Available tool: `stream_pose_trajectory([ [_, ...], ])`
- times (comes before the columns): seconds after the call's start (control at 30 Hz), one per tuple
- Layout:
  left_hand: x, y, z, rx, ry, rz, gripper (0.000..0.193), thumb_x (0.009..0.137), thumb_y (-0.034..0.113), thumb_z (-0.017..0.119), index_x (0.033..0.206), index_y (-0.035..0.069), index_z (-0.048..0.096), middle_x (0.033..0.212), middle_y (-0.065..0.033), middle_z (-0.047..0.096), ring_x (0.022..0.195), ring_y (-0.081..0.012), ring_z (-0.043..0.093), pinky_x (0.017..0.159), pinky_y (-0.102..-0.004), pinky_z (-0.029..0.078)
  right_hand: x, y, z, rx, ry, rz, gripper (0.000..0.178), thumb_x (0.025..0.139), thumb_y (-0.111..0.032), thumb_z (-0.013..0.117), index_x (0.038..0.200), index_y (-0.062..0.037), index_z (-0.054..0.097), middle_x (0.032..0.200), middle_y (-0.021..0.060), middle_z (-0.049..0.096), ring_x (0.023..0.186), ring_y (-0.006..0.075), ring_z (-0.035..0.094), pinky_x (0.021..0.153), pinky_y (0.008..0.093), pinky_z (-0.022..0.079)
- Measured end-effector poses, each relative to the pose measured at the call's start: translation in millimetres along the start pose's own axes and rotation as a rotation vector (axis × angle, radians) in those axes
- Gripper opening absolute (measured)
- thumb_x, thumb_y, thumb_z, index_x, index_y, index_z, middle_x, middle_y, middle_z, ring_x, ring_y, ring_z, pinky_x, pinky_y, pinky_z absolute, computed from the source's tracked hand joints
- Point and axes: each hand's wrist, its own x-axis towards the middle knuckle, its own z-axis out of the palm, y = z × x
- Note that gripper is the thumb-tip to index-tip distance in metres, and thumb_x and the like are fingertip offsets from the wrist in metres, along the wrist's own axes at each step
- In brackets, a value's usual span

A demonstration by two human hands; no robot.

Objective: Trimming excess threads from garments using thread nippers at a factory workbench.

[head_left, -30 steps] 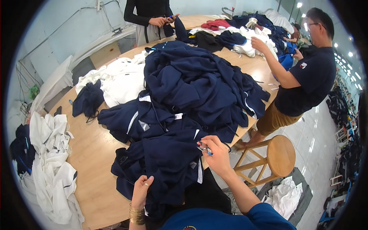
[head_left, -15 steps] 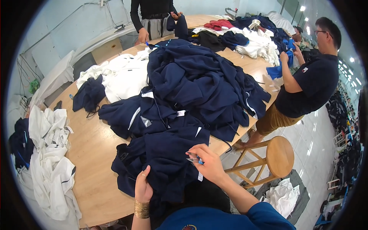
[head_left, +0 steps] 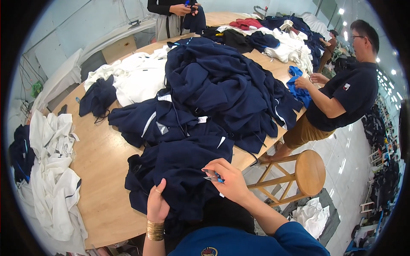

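A navy garment [head_left: 179,160] lies over the near table edge in front of me and hangs down toward my lap. My left hand [head_left: 158,205] grips its near left part, thumb on top and the fingers hidden under the cloth. Just above the garment's right side, my right hand [head_left: 228,179] is closed around small blue-handled thread snips [head_left: 215,176]. Their metal blades point left, toward the cloth, and look apart from it. Beyond lies another navy garment [head_left: 158,123] with white and grey trim, against a large navy heap [head_left: 218,81].
White garments [head_left: 55,179] hang over the table's left edge; more white cloth [head_left: 141,81] lies behind. A wooden stool [head_left: 310,173] stands at right, near white cloth [head_left: 311,216] on the floor. One person [head_left: 341,94] handles blue cloth at right; another [head_left: 175,19] stands across the wooden table [head_left: 102,187].
My right hand and the snips have shifted slightly left. The left hand keeps its hold on the garment. Across the table, a person's hands have come together; the person at right has lowered the blue cloth.
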Motion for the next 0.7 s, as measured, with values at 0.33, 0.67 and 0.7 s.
stream_pose_trajectory([
  [0.33, -10.9, 12.1, 42.0, 0.224, 0.009, 0.072, 0.028, 0.094, 0.014, 0.054, 0.116, -0.004, 0.057, 0.114, -0.0077, 0.062, 0.104, -0.0139, 0.058, 0.093, -0.0271, 0.043, 6.8, -20.5, -6.5, 0.038, 0.051, -0.04, 0.019, 0.078, 0.002, 0.065, 0.094, -0.0068, 0.066, 0.087, 0.005, 0.061, 0.07, 0.0142, 0.058, 0.056, 0.0232, 0.042],
  [0.67, -15.4, 13.0, 40.3, 0.269, -0.077, 0.052, 0.033, 0.095, 0.017, 0.053, 0.121, -0.003, 0.052, 0.116, -0.0075, 0.061, 0.105, -0.0116, 0.057, 0.094, -0.0262, 0.042, 4.3, -35.3, 0.9, 0.127, -0.059, 0.0, 0.022, 0.074, -0.002, 0.072, 0.094, -0.0086, 0.067, 0.075, 0.0005, 0.057, 0.06, 0.0099, 0.05, 0.05, 0.0224, 0.035],
  [0.7, -16.7, 13.2, 39.7, 0.268, -0.084, 0.047, 0.033, 0.095, 0.017, 0.053, 0.121, -0.003, 0.053, 0.116, -0.0075, 0.061, 0.105, -0.0115, 0.056, 0.094, -0.0261, 0.042, 3.2, -36.2, 1.7, 0.137, -0.052, 0.008, 0.022, 0.074, -0.002, 0.072, 0.095, -0.0087, 0.067, 0.074, 0.0004, 0.057, 0.059, 0.0095, 0.049, 0.049, 0.0223, 0.034],
])
